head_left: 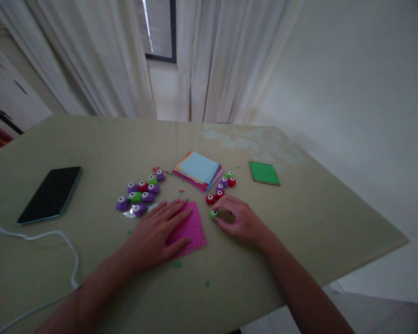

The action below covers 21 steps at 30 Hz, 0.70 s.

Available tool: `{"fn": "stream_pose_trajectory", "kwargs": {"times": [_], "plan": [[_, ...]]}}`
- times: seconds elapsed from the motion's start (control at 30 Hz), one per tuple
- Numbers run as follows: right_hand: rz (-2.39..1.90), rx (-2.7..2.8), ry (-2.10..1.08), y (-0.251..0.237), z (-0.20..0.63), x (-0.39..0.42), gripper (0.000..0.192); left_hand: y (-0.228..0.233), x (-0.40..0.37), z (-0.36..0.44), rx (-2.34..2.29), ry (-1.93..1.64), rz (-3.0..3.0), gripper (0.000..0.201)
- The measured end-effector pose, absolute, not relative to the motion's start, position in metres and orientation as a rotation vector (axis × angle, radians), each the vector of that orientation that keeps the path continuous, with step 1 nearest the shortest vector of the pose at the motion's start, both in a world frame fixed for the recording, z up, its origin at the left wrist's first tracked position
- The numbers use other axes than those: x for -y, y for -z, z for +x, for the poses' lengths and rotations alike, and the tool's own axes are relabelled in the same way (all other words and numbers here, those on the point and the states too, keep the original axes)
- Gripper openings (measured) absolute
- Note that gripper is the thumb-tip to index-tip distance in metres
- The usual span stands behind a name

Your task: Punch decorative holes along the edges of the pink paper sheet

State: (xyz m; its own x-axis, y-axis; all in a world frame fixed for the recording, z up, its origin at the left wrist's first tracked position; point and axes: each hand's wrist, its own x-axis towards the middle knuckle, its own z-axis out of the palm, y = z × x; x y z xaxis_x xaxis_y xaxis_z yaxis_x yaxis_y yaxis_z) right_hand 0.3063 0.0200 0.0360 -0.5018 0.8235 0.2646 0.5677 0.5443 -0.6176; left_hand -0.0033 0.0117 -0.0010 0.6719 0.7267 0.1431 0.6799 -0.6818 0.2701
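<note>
My left hand lies flat with its fingers spread over a pink square of paper that has small punched holes along its edges. Just right of that sheet, my right hand pinches a small green craft punch between thumb and fingers, close to the tabletop. Beyond this hand sit several more punches in red, purple and green. Another group of punches stands past my left hand. Part of the pink paper is hidden under my left palm.
A stack of coloured paper squares lies farther back. To its right is a green square with punched edges. A black tablet and a white cable lie at left. Tiny green scraps dot the table.
</note>
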Motion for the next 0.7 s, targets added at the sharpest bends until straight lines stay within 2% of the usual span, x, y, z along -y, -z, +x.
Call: {"fn": "stream_pose_trajectory", "kwargs": {"times": [0.2, 0.43, 0.57, 0.7], "plan": [[-1.285, 2.108, -0.423, -0.029, 0.320, -0.031, 0.021, -0.006, -0.012, -0.002, -1.111, -0.320, 2.689, 0.079], [-1.199, 1.999, -0.262, -0.027, 0.310, -0.025, 0.024, -0.012, -0.011, 0.000, -1.081, -0.285, 2.654, 0.083], [-1.038, 2.048, -0.196, -0.036, 0.274, -0.023, 0.012, -0.011, -0.010, 0.005, -1.023, -0.370, 2.679, 0.076], [-0.941, 2.277, -0.289, -0.054, 0.207, -0.047, 0.016, -0.008, -0.004, 0.010, -0.976, -0.437, 2.673, 0.061]]}}
